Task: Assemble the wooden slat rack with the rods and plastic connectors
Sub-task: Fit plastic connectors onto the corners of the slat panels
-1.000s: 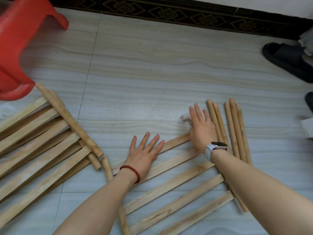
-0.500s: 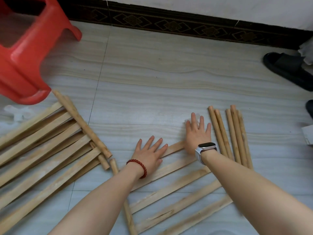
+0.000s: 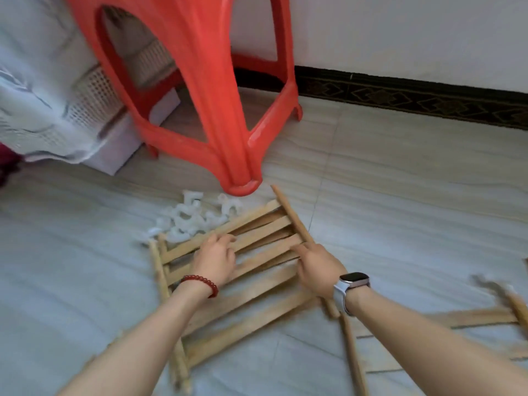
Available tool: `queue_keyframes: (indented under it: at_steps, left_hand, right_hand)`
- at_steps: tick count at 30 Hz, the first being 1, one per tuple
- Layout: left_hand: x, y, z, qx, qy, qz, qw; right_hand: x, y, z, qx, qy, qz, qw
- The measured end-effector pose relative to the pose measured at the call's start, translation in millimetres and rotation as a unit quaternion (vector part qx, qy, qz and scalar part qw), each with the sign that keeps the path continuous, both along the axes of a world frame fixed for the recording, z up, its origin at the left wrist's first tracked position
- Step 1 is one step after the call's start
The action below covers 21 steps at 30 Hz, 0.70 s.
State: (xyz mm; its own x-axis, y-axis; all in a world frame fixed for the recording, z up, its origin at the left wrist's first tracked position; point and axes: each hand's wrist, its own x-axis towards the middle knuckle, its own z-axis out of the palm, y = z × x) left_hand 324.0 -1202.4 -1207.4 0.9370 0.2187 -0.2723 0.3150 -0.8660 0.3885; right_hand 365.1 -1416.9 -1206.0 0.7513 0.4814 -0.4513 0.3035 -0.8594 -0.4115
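Our hands, left and right, grasp the slat rack on the tiled floor; a red stool stands far left, bare tiles right.

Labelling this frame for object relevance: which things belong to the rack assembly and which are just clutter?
Job:
slat panels, left hand and right hand over them
white plastic connectors
second panel, blurred
loose rod

Clutter:
red stool
white cloth
lattice basket
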Motion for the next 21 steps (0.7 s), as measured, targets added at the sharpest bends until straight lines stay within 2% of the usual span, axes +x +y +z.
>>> queue_keyframes:
  at_steps: [3,7,12,14,17,21]
  left_hand:
    - [-13,67,-12,0.034,0.014,0.066,0.997]
    - [3,110,-27,0.066,0.002,0.074,0.995]
    - [62,99,-47,0.042,-0.037,-0.026,0.998]
    - [79,91,-56,0.08,-0.019,-0.043,0.996]
    - [86,86,-68,0.186,-0.021,-0.088,0.978]
    - [81,94,-68,0.182,-0.033,-0.118,0.975]
  right_hand:
    - [5,63,-7,-0.024,-0.013,0.061,0.998]
    - [8,111,-27,-0.097,-0.01,0.108,0.989]
    - [5,113,-53,-0.141,-0.026,0.135,0.98]
    - [5,112,-57,-0.147,-0.019,0.139,0.979]
    - [5,111,-58,-0.148,-0.015,0.133,0.98]
    - [4,108,-60,-0.145,-0.012,0.131,0.981]
